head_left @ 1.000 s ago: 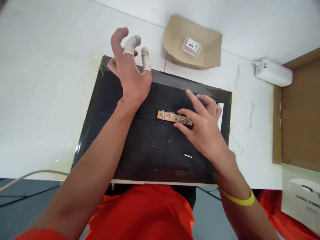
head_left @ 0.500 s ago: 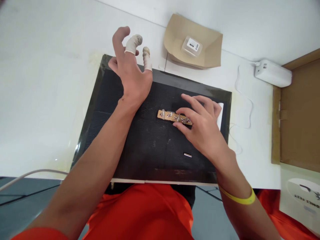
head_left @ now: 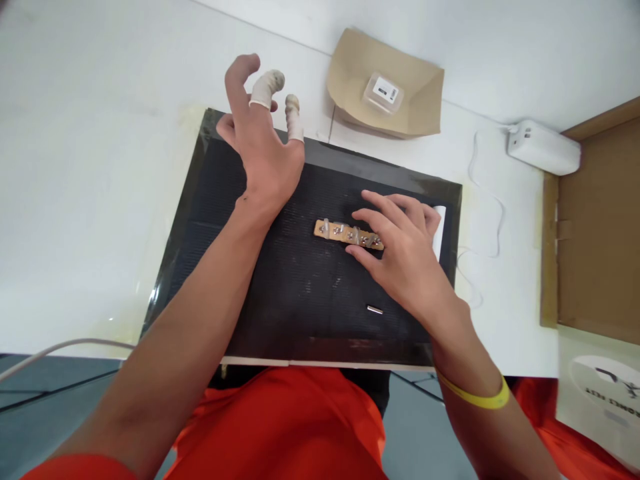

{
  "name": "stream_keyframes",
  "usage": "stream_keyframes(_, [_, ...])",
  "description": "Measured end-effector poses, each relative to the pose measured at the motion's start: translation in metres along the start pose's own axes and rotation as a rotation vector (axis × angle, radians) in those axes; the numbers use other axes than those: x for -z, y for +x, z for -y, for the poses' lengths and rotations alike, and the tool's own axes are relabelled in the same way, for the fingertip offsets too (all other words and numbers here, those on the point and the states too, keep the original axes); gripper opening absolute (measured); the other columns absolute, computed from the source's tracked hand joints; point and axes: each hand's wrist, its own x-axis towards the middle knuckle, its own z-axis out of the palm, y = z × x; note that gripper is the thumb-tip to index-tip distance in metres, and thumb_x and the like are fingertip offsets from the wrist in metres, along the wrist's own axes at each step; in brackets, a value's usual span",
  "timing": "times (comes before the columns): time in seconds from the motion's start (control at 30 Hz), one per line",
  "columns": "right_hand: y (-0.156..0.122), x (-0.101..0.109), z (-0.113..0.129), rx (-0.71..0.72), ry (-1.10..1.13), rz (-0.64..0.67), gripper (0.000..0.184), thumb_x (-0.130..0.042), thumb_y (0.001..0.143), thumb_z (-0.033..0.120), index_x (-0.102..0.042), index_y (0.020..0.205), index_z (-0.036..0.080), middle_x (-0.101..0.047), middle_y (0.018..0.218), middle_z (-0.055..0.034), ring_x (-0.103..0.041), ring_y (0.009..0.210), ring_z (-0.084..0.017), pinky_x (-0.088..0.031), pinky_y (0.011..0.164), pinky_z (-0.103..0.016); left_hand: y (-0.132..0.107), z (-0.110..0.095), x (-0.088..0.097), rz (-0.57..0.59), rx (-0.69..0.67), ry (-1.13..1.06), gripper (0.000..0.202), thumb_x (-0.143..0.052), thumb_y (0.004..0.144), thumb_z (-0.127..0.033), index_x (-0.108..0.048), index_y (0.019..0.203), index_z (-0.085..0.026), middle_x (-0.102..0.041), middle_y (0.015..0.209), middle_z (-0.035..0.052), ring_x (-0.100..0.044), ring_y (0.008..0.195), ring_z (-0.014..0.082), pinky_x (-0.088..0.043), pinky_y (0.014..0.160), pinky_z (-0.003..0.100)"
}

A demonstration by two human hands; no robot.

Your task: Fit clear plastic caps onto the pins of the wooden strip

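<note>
My right hand is over a narrow tan strip on the black mat. Thumb and index finger are apart on either side of the strip, and my palm hides its right end. Clear bands and small shiny metal bits show along the strip. Whether any fingertip touches it, I cannot tell. Past the mat's far edge, my left hand is raised with its fingers bent and spread, holding nothing. White finger covers sit on its thumb and index finger. A small silver rod lies on the mat below my right hand.
A brown paper tray behind the mat holds a clear plastic box with a label. At the right are a white power block with a thin cable and a cardboard box. Some white paper lies beyond my right hand.
The index finger and thumb of my right hand look very slightly farther apart. My left hand, the strip and the rod stay put; the whole view has shifted a touch.
</note>
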Motion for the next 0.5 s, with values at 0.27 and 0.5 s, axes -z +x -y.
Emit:
stream_keyframes(0.27, [-0.001,0.007,0.003,-0.013,0.006,0.034,0.034,-0.072,0.091,0.025,-0.066,0.124,0.024,-0.063,0.152,-0.0101,-0.055,0.133,-0.036,-0.035,0.110,-0.054,-0.005,-0.008,0.004,0.123,0.157,-0.142,0.033,-0.053,0.108,-0.031,-0.052,0.142,-0.031,-0.020,0.170,-0.0169,-0.023,0.154,0.0243,0.005,0.124,0.029])
stream_keyframes(0.5, [-0.034,0.038,0.002,-0.177,0.077,-0.116,0.037,-0.074,0.093,0.041,-0.066,0.128,0.030,-0.065,0.150,-0.0107,-0.056,0.137,-0.038,-0.036,0.115,-0.063,-0.003,-0.008,0.004,0.130,0.130,-0.261,0.034,-0.062,0.104,-0.030,-0.055,0.137,-0.028,-0.028,0.170,-0.0119,-0.024,0.153,0.0264,0.002,0.127,0.032])
